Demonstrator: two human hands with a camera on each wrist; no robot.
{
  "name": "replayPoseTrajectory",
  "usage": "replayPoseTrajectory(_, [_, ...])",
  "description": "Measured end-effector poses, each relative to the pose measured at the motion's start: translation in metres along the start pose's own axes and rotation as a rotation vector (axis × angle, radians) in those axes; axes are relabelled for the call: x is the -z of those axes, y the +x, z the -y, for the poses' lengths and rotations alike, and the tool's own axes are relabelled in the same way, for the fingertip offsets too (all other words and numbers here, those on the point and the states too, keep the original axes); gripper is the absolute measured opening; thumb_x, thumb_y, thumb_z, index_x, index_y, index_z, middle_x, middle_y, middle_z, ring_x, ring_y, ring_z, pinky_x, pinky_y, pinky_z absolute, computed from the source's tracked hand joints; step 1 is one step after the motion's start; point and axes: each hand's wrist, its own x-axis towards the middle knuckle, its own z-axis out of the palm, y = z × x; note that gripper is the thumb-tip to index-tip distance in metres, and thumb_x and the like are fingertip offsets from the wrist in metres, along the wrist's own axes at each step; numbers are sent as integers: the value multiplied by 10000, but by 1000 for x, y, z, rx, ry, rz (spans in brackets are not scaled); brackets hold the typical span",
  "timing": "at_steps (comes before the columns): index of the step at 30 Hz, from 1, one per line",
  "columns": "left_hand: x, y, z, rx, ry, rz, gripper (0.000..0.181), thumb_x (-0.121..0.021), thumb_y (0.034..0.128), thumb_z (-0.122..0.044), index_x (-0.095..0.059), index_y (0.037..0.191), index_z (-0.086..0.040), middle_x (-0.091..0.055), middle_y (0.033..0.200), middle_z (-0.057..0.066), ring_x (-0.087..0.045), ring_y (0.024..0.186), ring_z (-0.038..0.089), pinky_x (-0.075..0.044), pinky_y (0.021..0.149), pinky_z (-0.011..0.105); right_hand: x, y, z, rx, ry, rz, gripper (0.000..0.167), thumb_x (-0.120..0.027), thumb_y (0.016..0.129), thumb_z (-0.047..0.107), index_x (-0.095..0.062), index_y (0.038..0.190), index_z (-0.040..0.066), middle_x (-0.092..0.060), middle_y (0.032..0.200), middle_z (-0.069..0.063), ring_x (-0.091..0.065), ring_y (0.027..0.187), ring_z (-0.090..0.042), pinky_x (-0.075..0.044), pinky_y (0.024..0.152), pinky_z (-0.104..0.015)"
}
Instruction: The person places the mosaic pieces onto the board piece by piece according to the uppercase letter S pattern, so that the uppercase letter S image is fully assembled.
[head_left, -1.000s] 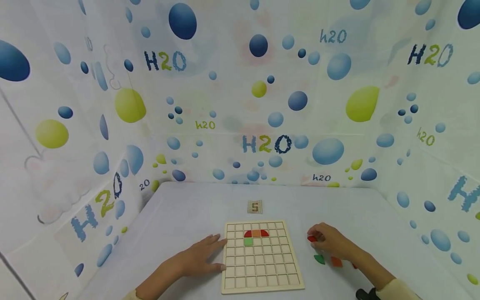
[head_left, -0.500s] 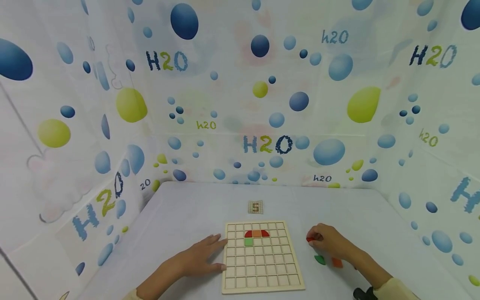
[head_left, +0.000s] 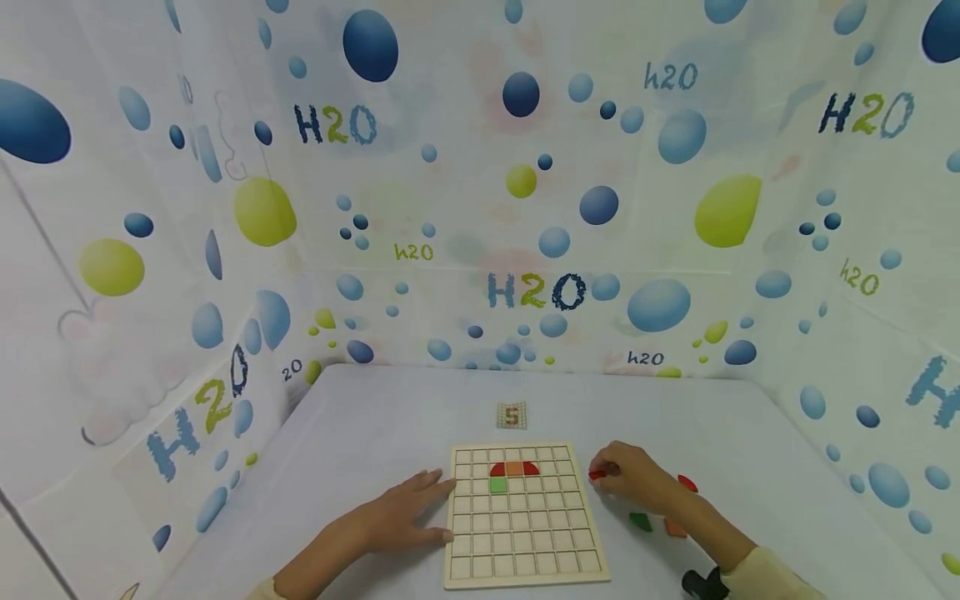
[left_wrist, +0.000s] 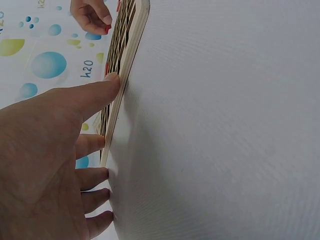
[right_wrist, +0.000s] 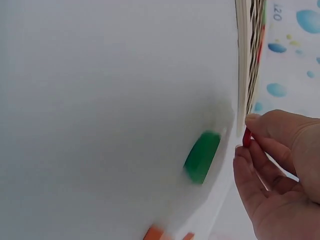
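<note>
A wooden grid board (head_left: 535,540) lies on the white table in the head view. In its upper rows sit two red rounded tiles, an orange square tile (head_left: 513,468) between them, and a light green square tile (head_left: 498,485) below the left one. My left hand (head_left: 401,514) rests against the board's left edge, fingers extended; in the left wrist view its thumb touches the rim. Just off the board's right edge, my right hand (head_left: 636,479) pinches a small red tile (right_wrist: 247,137) between thumb and fingers. The tile's full shape is hidden by the fingertips.
Right of the board lie a dark green tile (head_left: 641,522), an orange tile (head_left: 675,527) partly behind the forearm, and a red tile (head_left: 687,483). A small patterned card (head_left: 512,415) lies beyond the board. A black object (head_left: 703,585) sits near the right sleeve.
My right hand has moved left toward the board with the red tile, uncovering another red tile behind the forearm. The left hand and the tiles on the board have stayed put.
</note>
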Motion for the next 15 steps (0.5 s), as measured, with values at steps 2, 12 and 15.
replayPoseTrajectory(2, [1, -1, -1, 1, -5, 4, 846, -703, 929, -652, -449, 1613, -223, -354, 1697, 168, -316, 1572, 414, -347, 1215, 654, -5, 5, 6, 19, -7, 1, 113, -803, 925, 137, -739, 1018, 141, -624, 954, 57, -559, 873, -96, -536, 766, -236])
replayPoseTrajectory(12, [2, -1, -1, 3, 0, 3, 838, -709, 932, -639, -450, 1613, -226, -357, 1695, 168, -321, 1570, 412, -349, 1216, 648, -29, 27, 41, 130, 38, 35, 85, -799, 940, 123, -726, 983, 122, -616, 950, 37, -581, 873, -84, -548, 768, -244])
replayPoseTrajectory(15, [2, -2, -3, 5, -3, 3, 837, -714, 930, -634, -452, 1612, -227, -356, 1696, 166, -319, 1572, 411, -349, 1217, 648, -36, 33, 53, 144, 55, 47, 78, -796, 935, 100, -734, 982, 110, -627, 954, 26, -593, 874, -92, -558, 766, -252])
